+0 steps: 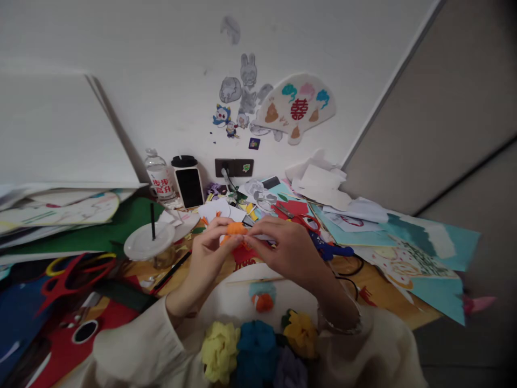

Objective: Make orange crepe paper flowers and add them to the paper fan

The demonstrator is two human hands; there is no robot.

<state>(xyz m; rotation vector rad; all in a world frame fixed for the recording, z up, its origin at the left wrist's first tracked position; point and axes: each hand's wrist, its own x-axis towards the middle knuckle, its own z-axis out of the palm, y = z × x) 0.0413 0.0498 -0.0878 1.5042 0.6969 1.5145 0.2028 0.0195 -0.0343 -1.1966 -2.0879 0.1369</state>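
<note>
My left hand [212, 260] and my right hand [291, 253] meet above the table, with their fingertips pinching a small crumpled orange paper piece [236, 229] between them. A pale strip of paper [262, 236] runs from that piece under my right fingers, and its exact shape is hidden. Below my hands, a small orange paper flower [263, 303] rests on a white round sheet [258, 293]. Lower still, against my cream sleeves, sit a yellow paper flower [220, 351], a blue paper flower [256, 353], a golden paper flower [301, 334] and a purple one [290, 372].
Red-handled scissors [299, 220] lie just beyond my right hand. A lidded plastic cup with a black straw [150, 242] stands left of my left hand. Coloured paper sheets and scraps cover the table, with a bottle [159, 175] and phone [189, 187] by the wall.
</note>
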